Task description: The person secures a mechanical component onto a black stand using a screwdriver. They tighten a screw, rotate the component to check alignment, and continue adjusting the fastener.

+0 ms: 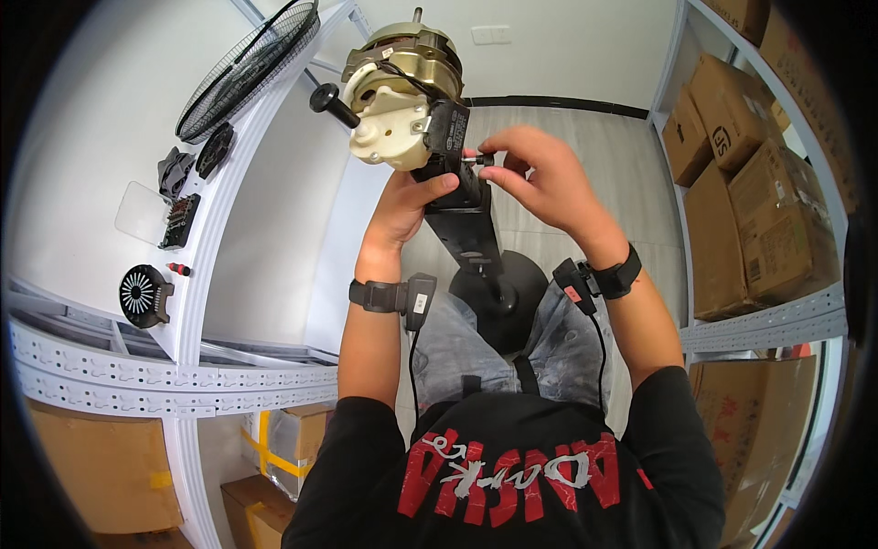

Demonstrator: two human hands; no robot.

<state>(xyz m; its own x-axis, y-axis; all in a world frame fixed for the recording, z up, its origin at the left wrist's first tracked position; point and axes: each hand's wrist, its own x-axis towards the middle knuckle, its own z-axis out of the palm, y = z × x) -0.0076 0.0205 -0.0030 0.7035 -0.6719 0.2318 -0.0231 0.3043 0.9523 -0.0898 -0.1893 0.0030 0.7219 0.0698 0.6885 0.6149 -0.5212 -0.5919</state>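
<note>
In front of me stands a partly dismantled electric fan, its bare motor [412, 55] on top and a cream plastic gearbox [391, 128] with a black knob on a stem beside it. My left hand [402, 209] is closed around the black neck [450, 128] below the gearbox, thumb lying across its front. On the neck's right side, a small black-headed knob screw [485, 160] with a metal shank sits between the thumb and fingers of my right hand [541, 174]. Lower down, the black stand [465, 236] runs to a round base [521, 293] between my legs.
On the white shelf [194, 306] at left are a black fan grille [251, 69], a bit set [179, 221], a small red-and-black tool [179, 269] and a vented motor cover [144, 297]. Cardboard boxes [777, 215] fill the right rack.
</note>
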